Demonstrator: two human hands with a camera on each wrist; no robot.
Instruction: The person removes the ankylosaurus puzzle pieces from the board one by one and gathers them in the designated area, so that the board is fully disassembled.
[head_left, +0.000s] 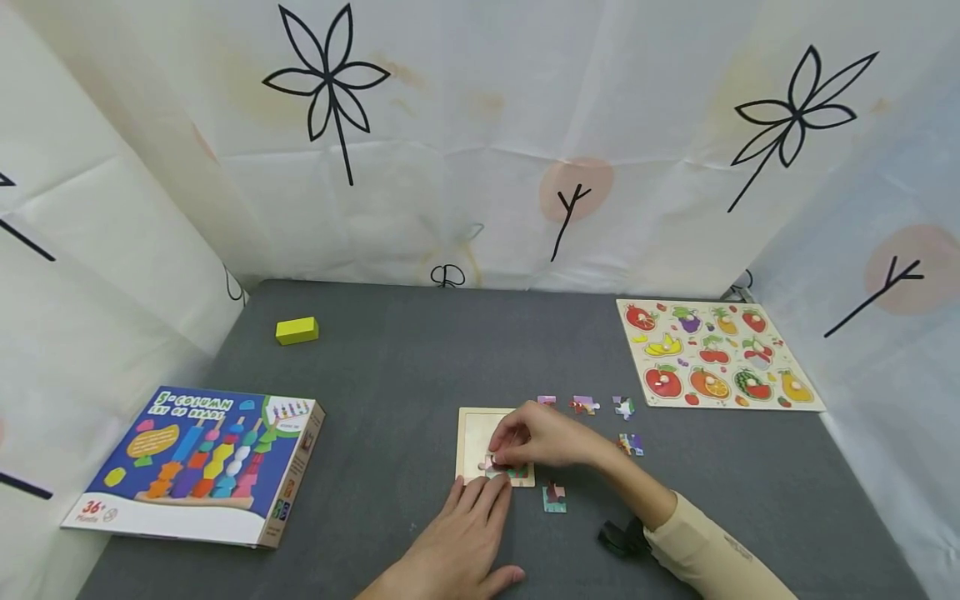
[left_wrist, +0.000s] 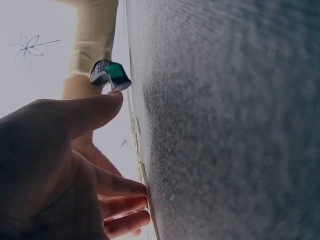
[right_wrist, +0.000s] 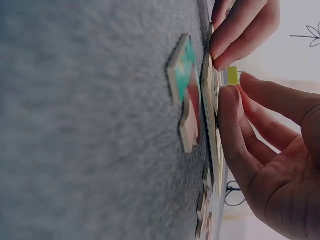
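A small square wooden puzzle tray lies on the grey table, with picture pieces along its lower edge. Over it, my right hand has thumb and fingers drawn together at a pinkish jigsaw piece, most of it hidden by the fingertips. In the right wrist view the right hand pinches just above the tray. My left hand rests its extended fingertips on the tray's near edge, thumb spread out. Right of the tray lies a loose jigsaw piece in teal and pink.
More loose pieces lie beyond and right of the tray, among them a purple-blue one. A fruit puzzle board is at the back right, a blue game box at left, a yellow block behind it. Something black is beside the right forearm.
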